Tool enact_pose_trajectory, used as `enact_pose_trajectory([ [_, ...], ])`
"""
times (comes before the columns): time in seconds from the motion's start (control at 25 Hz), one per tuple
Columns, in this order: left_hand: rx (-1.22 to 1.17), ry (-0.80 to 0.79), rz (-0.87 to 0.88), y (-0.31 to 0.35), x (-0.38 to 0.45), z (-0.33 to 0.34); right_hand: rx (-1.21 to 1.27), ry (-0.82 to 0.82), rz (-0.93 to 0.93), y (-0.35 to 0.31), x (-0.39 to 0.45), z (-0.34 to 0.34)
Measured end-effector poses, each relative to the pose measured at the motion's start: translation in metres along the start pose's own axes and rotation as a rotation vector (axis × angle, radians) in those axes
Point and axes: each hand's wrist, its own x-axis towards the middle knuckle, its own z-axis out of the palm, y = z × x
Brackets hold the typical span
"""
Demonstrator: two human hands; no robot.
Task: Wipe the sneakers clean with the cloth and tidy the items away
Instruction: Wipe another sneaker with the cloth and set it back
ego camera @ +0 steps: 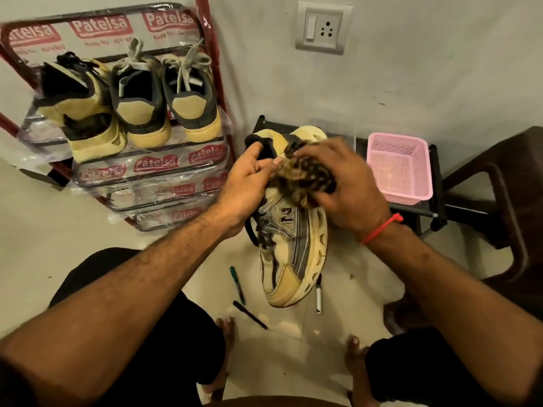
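Cream and tan sneaker (pixel 289 254), held in the air above the floor, toe toward the person, heel up near the black low shelf (pixel 437 198). Left hand (pixel 245 183) grips the heel collar, thumb and fingers curled over the dark opening. Right hand (pixel 342 186) is clamped on a bunched, dark mottled cloth (pixel 299 177) and presses it against the upper side of the shoe near the ankle.

Handling estimate: the shoe looks light enough for one hand; chunky sole stiff, upper soft and yielding. The collar is a sound hold and leaves the side panel and sole open for wiping. The cloth is limp and needs the whole hand to stay wadded.

Three other sneakers (pixel 141 107) stand heels-out on the top tier of the red rack (pixel 219 83) by the wall, so this one appears to be the last to wipe.

Three markers (pixel 237 284) lie on the floor around the toe. A pink basket (pixel 399 168) sits on the right end of the black low shelf, likely where they go.
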Motion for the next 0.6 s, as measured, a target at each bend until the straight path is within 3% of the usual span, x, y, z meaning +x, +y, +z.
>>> enact_pose_trajectory([
  [0.08, 0.002, -0.006, -0.016, -0.003, 0.001, 0.004, 0.031, 0.083, 0.055, 0.005, 0.006, -0.002],
  [0.16, -0.027, 0.040, -0.035, -0.002, -0.001, 0.004, 0.054, -0.048, -0.011, -0.009, -0.011, 0.013],
  [0.28, -0.067, 0.043, -0.030, 0.002, 0.001, -0.005, -0.040, -0.257, -0.251, -0.032, -0.044, 0.033],
  [0.36, -0.067, -0.003, -0.041, 0.004, 0.000, -0.006, -0.095, -0.182, -0.279, -0.022, -0.036, 0.027],
  [0.52, -0.051, -0.033, -0.062, -0.001, -0.009, 0.013, -0.083, 0.121, 0.044, 0.015, 0.005, -0.003],
  [0.6, -0.035, -0.014, -0.039, 0.000, -0.009, 0.013, -0.017, 0.104, 0.062, 0.011, -0.003, 0.003],
])
